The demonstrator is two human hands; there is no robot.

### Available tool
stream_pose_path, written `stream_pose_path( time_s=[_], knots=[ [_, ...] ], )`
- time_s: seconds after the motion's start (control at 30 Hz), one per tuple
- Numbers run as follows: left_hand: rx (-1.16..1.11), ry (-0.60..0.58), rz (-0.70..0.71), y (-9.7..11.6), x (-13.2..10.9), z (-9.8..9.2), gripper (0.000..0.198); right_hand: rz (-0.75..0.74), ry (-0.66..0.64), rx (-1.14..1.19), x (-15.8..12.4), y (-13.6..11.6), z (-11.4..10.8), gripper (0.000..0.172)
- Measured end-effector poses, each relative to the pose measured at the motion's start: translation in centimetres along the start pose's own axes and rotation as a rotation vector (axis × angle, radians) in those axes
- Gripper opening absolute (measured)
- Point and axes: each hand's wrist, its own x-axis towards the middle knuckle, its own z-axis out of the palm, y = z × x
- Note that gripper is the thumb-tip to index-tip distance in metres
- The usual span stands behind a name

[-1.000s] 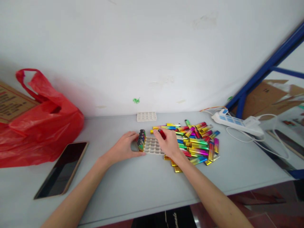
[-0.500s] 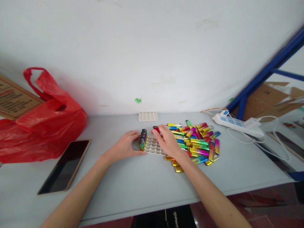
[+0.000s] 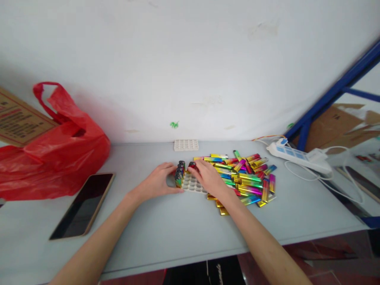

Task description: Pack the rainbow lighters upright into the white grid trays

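Note:
A white tray with rows of holes [image 3: 192, 184] lies on the table between my hands. Several lighters [image 3: 179, 175] with black tops stand upright along its left end. My left hand [image 3: 158, 181] is curled around that end, thumb at the front corner and fingers against the standing lighters. A red lighter with a black top [image 3: 192, 164] is pinched in my right hand [image 3: 209, 178], above the tray's back part. My right hand hides the tray's right side and the lower end of this lighter.
Shiny multicoloured lighters [image 3: 246, 178] lie piled right of the tray. A second white holed tray [image 3: 186, 145] rests by the wall. Leftward are a phone [image 3: 83, 206] and a red plastic bag [image 3: 74, 158]. A power strip [image 3: 297, 154] with cables lies right.
My right hand has moved slightly left with the red lighter, closer to the standing row. My left hand keeps its place at the tray's end. The view has shifted a little.

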Motion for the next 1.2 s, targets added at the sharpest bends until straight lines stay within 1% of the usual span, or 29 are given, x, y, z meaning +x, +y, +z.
stream_pose_path(
  time_s=[0.1,0.2,0.3,0.43,0.53,0.67,0.77,0.83,0.87,0.93,1.0,1.1,1.2],
  knots=[
    [-0.007,0.022,-0.007,-0.2,0.0,0.2,0.062,-0.061,-0.026,-0.060,-0.1,0.1,0.2,0.017],
    [-0.019,0.030,-0.022,-0.3,0.0,0.2,0.062,-0.060,-0.014,-0.003,-0.3,0.8,-0.6,0.017],
    [-0.021,0.013,-0.035,-0.3,0.0,0.2,0.060,0.007,0.024,0.055,-0.5,2.5,-2.4,0.018],
    [-0.015,0.002,-0.028,-0.3,0.0,0.2,0.061,0.131,0.068,-0.062,-0.9,6.0,-4.7,0.019],
    [-0.014,0.004,-0.025,-0.3,0.0,0.2,0.063,0.194,0.013,-0.135,-1.1,7.8,-5.3,0.022],
    [-0.001,-0.019,-0.046,-0.3,0.1,0.2,0.062,0.269,-0.068,-0.179,-1.1,8.0,-5.2,0.025],
    [0.004,-0.042,-0.058,-0.1,0.1,0.0,0.063,0.295,-0.093,-0.177,-1.2,7.7,-5.2,0.021],
    [0.004,-0.043,-0.058,0.0,0.1,0.0,0.062,0.282,-0.073,-0.162,-1.3,7.6,-5.3,0.018],
    [0.003,-0.041,-0.057,0.0,0.1,0.0,0.061,0.268,-0.039,-0.145,-1.4,7.6,-5.3,0.017],
    [-0.001,-0.029,-0.053,0.0,0.1,0.0,0.060,0.232,0.069,-0.065,-1.4,7.6,-5.3,0.019],
    [-0.004,-0.018,-0.041,0.0,0.0,0.0,0.058,0.223,0.204,0.098,-1.1,7.3,-5.1,0.021],
    [0.001,-0.011,-0.028,0.0,0.0,0.1,0.055,0.313,0.380,0.467,-0.3,6.0,-4.8,0.030],
    [0.001,-0.006,-0.035,-0.1,0.0,0.2,0.055,0.431,0.468,0.938,0.3,3.9,-4.6,0.040]
  ],
)
